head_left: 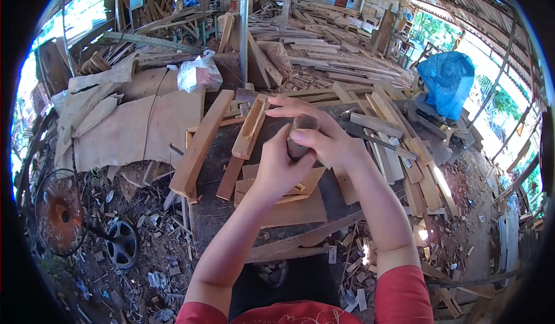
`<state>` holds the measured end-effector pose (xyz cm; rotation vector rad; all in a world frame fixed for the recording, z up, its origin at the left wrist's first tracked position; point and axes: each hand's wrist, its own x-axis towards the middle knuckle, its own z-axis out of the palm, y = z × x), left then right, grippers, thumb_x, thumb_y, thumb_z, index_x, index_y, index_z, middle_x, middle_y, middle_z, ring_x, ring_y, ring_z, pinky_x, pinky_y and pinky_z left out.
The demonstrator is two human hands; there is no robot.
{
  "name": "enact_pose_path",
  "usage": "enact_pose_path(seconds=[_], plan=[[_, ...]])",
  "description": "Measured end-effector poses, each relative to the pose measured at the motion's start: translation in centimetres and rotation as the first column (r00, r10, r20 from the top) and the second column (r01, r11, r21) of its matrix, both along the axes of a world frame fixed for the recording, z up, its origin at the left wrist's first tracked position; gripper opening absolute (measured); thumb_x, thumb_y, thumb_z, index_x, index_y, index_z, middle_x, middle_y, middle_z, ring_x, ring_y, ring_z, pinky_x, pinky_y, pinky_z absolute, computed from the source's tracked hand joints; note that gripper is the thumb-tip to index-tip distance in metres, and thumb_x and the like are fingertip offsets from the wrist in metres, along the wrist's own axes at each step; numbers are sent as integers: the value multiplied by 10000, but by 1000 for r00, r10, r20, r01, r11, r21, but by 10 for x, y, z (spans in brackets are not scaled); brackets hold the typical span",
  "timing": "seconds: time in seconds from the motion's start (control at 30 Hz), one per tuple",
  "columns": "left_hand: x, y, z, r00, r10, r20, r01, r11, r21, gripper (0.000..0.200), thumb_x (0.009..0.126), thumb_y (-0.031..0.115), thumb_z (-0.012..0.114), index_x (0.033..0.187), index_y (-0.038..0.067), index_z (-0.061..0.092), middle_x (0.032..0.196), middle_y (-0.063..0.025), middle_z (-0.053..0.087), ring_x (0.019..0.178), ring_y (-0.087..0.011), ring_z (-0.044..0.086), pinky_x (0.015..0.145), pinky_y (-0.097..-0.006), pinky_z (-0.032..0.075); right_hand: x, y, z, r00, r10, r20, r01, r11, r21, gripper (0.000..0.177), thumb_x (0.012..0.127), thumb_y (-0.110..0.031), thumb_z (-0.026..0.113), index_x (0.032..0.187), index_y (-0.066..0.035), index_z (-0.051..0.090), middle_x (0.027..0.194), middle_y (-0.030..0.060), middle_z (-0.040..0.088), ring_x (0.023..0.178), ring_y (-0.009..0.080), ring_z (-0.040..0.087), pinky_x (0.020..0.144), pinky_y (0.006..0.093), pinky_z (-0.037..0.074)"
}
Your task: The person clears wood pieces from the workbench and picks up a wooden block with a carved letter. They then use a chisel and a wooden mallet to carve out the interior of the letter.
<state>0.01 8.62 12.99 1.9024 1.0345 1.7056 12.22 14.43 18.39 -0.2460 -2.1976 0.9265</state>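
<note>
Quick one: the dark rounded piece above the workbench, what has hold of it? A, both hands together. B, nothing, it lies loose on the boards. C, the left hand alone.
A: the left hand wraps the lower end of the dark rounded piece while the right hand closes over its top, above the workbench.

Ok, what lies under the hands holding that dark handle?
Flat pale wood pieces on the workbench show beneath the left hand and right hand. The lower end of the dark handle and whatever it touches are covered.
</note>
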Motion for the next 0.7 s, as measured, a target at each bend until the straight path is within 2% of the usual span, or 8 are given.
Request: enact_pose_path(seconds=[0.13,0.2,0.3,0.37,0.43,0.5,0.6,0.7], plan=[[10,11,-6,975,-46,219,72,991,-113,235,730,90,649,896,-17,522,732,-88,610,666,-99,574,589,-260,464,18,1,3,986,-96,134,106,992,-74,545,848,-364,556,1307,-108,411,1285,144,477,1205,257,433,1015,357,315],[13,11,-5,985,13,173,-8,1000,-28,215,739,94,648,883,-13,529,693,-76,601,637,-97,569,576,-257,464,36,9,-5,821,-338,461,282,941,187,722,826,-412,574,1360,-15,294,1351,135,402,1225,212,396,1020,322,298],[13,8,2,984,39,175,-21,995,-100,202,742,113,652,845,-12,532,668,-77,596,617,-74,540,564,-249,451,67,25,-35,832,-477,283,530,834,-154,725,783,-500,589,1315,-51,386,1190,181,545,1104,266,535,938,338,398],[12,6,1,985,50,167,-24,988,-154,200,741,114,651,837,-14,530,664,-84,593,612,-70,530,562,-248,446,94,58,-82,670,-670,319,739,644,-200,694,753,-523,609,1213,-17,492,1095,199,592,1047,288,568,899,355,429],[14,9,0,987,73,141,-62,994,-87,195,742,113,645,824,-18,527,649,-92,577,595,-71,504,553,-250,435,103,48,-94,240,-805,543,862,434,262,620,747,-513,620,1077,10,575,1030,203,612,993,296,591,872,379,444],[16,12,-3,985,68,156,-57,995,-77,191,741,109,642,822,-18,526,643,-94,570,592,-72,496,552,-251,434,102,34,-103,39,-705,708,806,441,395,632,699,-531,660,1003,20,599,1000,182,617,983,303,584,842,402,458],[15,12,-3,981,70,180,-60,996,-63,186,739,107,639,818,-18,526,639,-97,566,589,-74,489,554,-251,432,98,23,-128,-94,-740,666,694,430,577,637,641,-539,707,959,7,617,1012,158,599,1002,295,564,831,395,465],[13,12,-5,982,71,176,-59,996,-74,184,736,107,640,813,-15,525,644,-99,574,587,-78,498,558,-249,432,99,23,-145,-83,-789,609,723,373,582,655,603,-508,745,992,-5,589,1046,135,562,1019,286,546,833,388,463]])
